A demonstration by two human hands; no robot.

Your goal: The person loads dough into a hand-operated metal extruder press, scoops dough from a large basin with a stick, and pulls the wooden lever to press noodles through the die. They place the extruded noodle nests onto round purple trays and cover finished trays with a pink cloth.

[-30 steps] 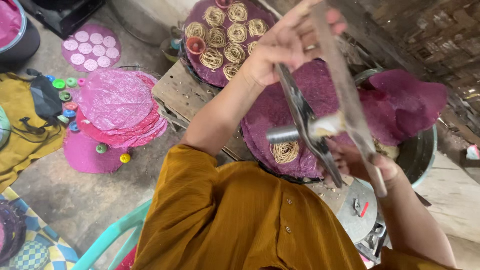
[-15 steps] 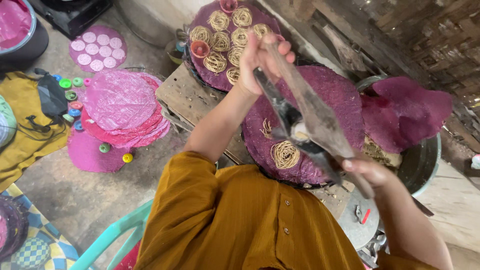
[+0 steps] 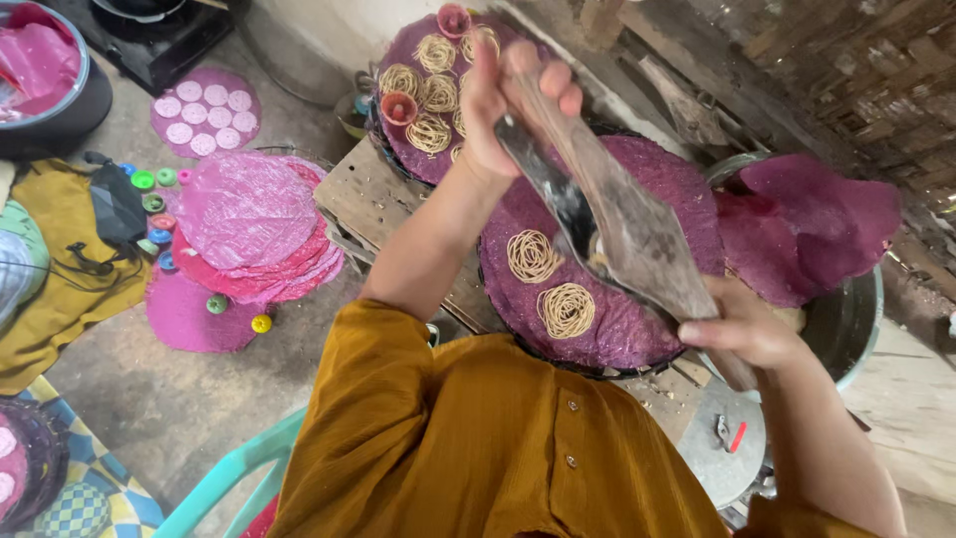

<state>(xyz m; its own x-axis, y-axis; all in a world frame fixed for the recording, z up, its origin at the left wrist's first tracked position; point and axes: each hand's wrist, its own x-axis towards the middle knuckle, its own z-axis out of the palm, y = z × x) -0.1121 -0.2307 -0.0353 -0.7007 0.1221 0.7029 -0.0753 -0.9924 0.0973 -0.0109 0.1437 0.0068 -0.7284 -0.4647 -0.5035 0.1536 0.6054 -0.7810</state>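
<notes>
While both hands grip a wooden press (image 3: 627, 234), pink plastic sheets (image 3: 249, 214) lie left.

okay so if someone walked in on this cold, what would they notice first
Probably the long metal press gripped at both ends, the left hand at its far end and the right hand at its near end, over a round purple tray with two coiled noodle nests. Next, the bright pink stack of round sheets on the floor at left.
</notes>
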